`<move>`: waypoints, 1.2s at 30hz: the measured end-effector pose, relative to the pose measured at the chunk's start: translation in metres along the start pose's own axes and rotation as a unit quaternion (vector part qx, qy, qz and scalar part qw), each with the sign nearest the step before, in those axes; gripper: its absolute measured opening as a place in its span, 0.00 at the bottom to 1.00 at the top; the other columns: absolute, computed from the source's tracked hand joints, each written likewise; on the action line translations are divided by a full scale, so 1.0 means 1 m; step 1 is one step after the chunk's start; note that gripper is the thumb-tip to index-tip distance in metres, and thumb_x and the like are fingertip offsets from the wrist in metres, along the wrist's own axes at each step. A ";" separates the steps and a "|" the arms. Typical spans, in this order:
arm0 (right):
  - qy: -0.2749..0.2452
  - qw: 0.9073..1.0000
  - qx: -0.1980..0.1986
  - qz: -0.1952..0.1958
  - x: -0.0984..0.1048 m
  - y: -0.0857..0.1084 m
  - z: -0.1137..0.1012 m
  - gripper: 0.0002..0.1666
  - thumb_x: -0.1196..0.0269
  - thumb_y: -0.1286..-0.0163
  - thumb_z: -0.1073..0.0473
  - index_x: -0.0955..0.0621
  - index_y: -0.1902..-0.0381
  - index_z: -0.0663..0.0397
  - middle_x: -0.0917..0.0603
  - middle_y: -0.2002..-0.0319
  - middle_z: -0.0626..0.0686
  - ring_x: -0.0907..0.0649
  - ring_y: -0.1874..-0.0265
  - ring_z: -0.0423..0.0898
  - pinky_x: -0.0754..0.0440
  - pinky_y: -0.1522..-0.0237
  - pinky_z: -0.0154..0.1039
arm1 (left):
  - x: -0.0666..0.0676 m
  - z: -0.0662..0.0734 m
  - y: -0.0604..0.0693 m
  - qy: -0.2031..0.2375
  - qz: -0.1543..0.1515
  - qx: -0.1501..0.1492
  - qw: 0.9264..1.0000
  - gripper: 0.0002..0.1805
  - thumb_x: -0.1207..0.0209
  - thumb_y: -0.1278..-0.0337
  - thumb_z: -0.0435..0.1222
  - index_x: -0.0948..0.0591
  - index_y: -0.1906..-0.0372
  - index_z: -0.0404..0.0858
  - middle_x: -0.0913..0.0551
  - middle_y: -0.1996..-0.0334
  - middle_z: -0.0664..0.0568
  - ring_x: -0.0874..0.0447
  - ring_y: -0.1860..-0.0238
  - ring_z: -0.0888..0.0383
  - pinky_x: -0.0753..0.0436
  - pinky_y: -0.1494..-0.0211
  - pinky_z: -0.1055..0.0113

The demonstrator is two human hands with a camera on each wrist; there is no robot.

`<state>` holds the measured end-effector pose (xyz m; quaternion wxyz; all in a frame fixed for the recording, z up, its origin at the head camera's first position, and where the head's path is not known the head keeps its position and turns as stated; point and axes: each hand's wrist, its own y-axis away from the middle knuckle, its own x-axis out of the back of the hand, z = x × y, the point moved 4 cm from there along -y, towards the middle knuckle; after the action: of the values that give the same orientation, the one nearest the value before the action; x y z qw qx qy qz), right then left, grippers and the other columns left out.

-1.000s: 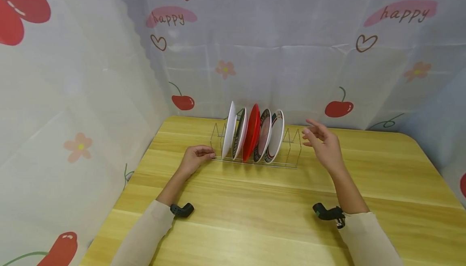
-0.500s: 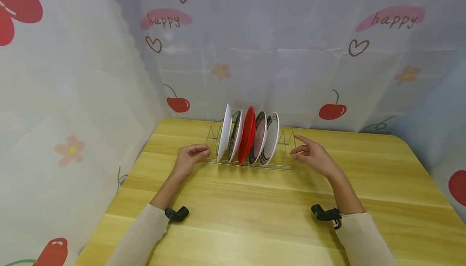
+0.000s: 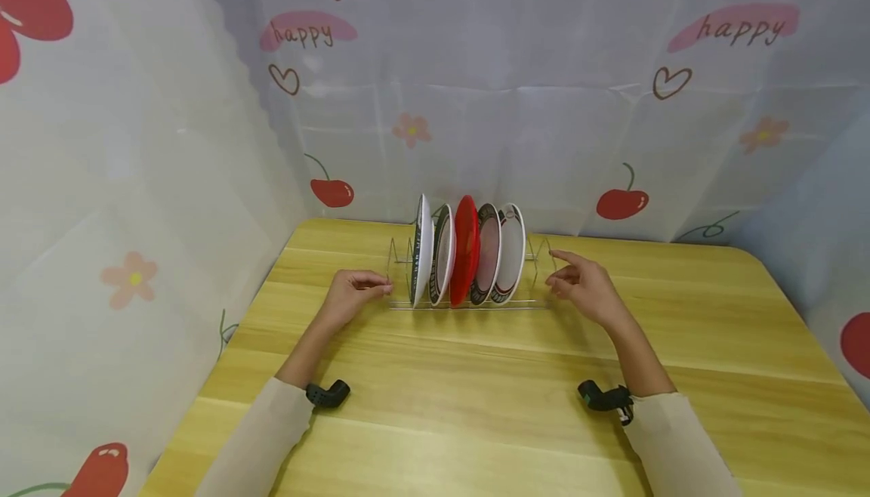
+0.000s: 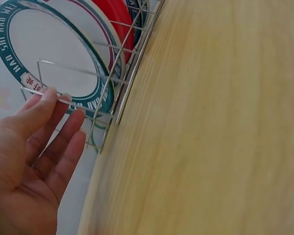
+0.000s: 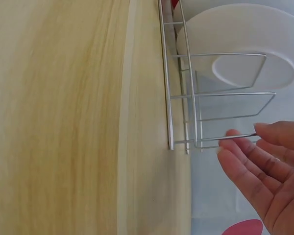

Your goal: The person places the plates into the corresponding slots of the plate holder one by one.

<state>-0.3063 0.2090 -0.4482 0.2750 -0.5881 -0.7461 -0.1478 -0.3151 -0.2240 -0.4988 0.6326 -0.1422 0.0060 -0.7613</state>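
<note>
A wire dish rack [image 3: 516, 308] stands near the table's back edge with several plates upright in it. At its left end, my left hand [image 3: 350, 297] pinches the end wire between thumb and fingers. My right hand [image 3: 587, 289] pinches the wire at the opposite end, as the right wrist view also shows. The leftmost plate [image 4: 49, 49] is white with a green lettered rim. A red plate [image 3: 465, 251] sits mid-row. The rightmost plate [image 3: 510, 251] shows its white underside [image 5: 230, 36] in the right wrist view.
The wooden table [image 3: 455, 414] extends in front of the rack and to both sides. A cherry-printed cloth [image 3: 516, 134] hangs behind the table and along its left side. Each wrist carries a black camera mount [image 3: 329, 393].
My right hand has come in from the right and taken hold of the rack's end wire. My left hand has moved to the left end wire. The rack and plates have turned slightly.
</note>
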 end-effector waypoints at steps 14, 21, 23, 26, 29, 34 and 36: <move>0.018 0.993 0.011 0.117 0.012 -0.001 0.004 0.21 0.37 0.29 0.71 0.20 0.39 0.68 0.12 0.62 0.67 0.11 0.65 0.59 0.18 0.70 0.25 | -0.014 0.023 0.003 -0.060 -0.100 -0.027 0.993 0.05 0.29 0.45 0.26 0.09 0.63 0.31 0.10 0.61 0.43 0.13 0.58 0.58 0.15 0.59 0.71; -0.027 0.979 0.021 0.201 0.016 0.004 -0.007 0.21 0.40 0.22 0.54 0.16 0.45 0.67 0.12 0.63 0.65 0.12 0.66 0.50 0.16 0.67 0.25 | -0.005 0.024 0.004 -0.128 -0.126 -0.002 0.984 0.08 0.30 0.40 0.36 0.09 0.58 0.38 0.09 0.59 0.50 0.13 0.56 0.56 0.17 0.60 0.67; -0.048 0.975 0.032 0.216 0.017 0.006 -0.015 0.24 0.42 0.21 0.49 0.16 0.46 0.67 0.12 0.63 0.65 0.12 0.66 0.49 0.14 0.66 0.27 | 0.003 0.024 0.003 -0.125 -0.109 0.009 0.986 0.10 0.32 0.36 0.36 0.10 0.54 0.37 0.10 0.58 0.48 0.12 0.56 0.51 0.15 0.58 0.66; -0.059 0.977 0.048 0.198 0.015 0.008 -0.026 0.26 0.43 0.20 0.48 0.16 0.46 0.66 0.13 0.64 0.65 0.12 0.67 0.50 0.13 0.65 0.31 | 0.013 0.022 0.000 -0.083 -0.063 0.017 0.994 0.15 0.38 0.30 0.34 0.15 0.44 0.34 0.13 0.51 0.40 0.13 0.52 0.44 0.13 0.52 0.63; -0.052 0.987 0.049 0.143 0.010 0.008 -0.034 0.25 0.41 0.22 0.47 0.17 0.43 0.63 0.13 0.64 0.65 0.12 0.67 0.53 0.12 0.65 0.35 | 0.013 0.020 -0.004 -0.028 -0.045 0.009 0.999 0.23 0.45 0.25 0.31 0.28 0.29 0.31 0.21 0.39 0.32 0.20 0.40 0.37 0.16 0.42 0.53; -0.008 0.999 0.029 0.041 -0.003 0.006 -0.036 0.30 0.34 0.28 0.43 0.19 0.38 0.57 0.12 0.61 0.59 0.13 0.65 0.50 0.13 0.65 0.36 | -0.003 0.013 -0.008 0.013 -0.090 -0.007 0.996 0.30 0.53 0.23 0.25 0.43 0.22 0.30 0.35 0.29 0.28 0.35 0.29 0.33 0.28 0.32 0.41; 0.009 0.999 0.028 0.017 -0.007 0.005 -0.034 0.34 0.31 0.32 0.43 0.20 0.36 0.57 0.12 0.60 0.56 0.14 0.64 0.47 0.14 0.64 0.36 | -0.009 0.010 -0.007 0.015 -0.103 -0.005 0.995 0.29 0.54 0.23 0.24 0.43 0.22 0.30 0.36 0.28 0.28 0.37 0.28 0.33 0.29 0.30 0.42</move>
<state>-0.2919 0.1859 -0.4254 0.3003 -0.5917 -0.7372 -0.1277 -0.3185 -0.2120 -0.4894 0.5496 -0.1334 0.0042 -0.8247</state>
